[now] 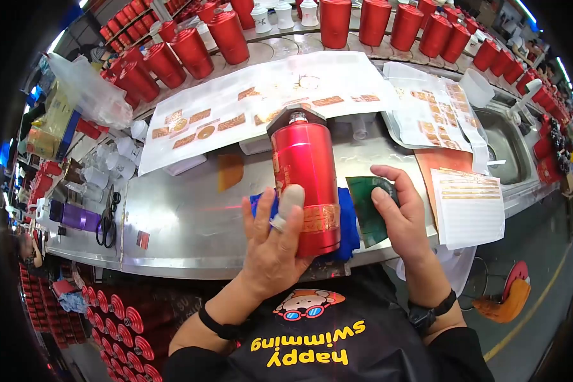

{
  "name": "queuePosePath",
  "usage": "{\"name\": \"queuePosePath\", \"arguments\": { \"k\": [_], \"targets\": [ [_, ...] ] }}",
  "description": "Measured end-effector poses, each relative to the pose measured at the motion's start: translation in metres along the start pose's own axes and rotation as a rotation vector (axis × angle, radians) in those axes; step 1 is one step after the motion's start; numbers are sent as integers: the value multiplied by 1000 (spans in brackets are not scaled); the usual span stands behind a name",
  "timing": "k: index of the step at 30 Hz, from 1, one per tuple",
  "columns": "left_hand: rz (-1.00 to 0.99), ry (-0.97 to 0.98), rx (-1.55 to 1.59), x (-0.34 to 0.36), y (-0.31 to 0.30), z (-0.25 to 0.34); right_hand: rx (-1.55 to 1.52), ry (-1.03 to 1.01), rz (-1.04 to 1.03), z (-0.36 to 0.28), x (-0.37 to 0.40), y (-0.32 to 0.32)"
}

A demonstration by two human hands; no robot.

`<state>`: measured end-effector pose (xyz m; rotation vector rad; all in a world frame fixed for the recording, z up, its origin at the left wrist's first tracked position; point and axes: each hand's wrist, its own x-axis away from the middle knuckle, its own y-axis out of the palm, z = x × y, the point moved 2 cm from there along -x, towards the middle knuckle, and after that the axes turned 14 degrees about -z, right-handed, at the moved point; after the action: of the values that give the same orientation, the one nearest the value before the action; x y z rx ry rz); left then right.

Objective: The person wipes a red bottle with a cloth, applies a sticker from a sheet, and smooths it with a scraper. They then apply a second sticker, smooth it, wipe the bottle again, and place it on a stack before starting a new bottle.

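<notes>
A glossy red bottle (304, 165) with a metal neck tilts away from me over a blue cloth (346, 219). A gold patterned band (320, 218) runs round its lower part, and more gold decoration shows on its left side. My left hand (270, 245) holds the bottle's lower left side; pale covers sit on some fingertips, and the thumb is hidden. To the right of the bottle, my right hand (402, 213) pinches a dark green flexible scraper sheet (368, 213) between thumb and fingers. The sheet is apart from the bottle.
White sheets with gold decals (200, 124) lie across the steel table (172, 223). Black scissors (109, 219) and a purple bottle (79, 216) are at left. Red bottles (375, 22) line the back ledge. A sink (506, 143) and a lined paper (470, 207) are at right.
</notes>
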<state>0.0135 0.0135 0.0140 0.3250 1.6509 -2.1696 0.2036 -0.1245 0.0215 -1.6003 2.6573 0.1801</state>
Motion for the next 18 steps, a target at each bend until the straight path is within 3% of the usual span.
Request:
{"name": "queuePosePath", "arguments": {
  "k": [4, 8, 9, 12, 16, 18],
  "targets": [
    [-108, 106, -361, -11, -10, 18, -40, 26, 40, 5, 0, 2],
    [-295, 242, -410, -26, -18, 30, -13, 53, 34, 6, -1, 1],
    [-267, 264, -393, -28, -18, 28, 3, 53, 24, 6, -1, 1],
    [-82, 68, -144, -20, -12, 13, 125, -9, 55, 3, -4, 7],
    [28, -46, 58, -5, -2, 3, 820, -597, -206, -21, -2, 26],
    [35, -28, 80, -2, 2, -2, 627, -551, -528, -34, 1, 25]
  ]
}}
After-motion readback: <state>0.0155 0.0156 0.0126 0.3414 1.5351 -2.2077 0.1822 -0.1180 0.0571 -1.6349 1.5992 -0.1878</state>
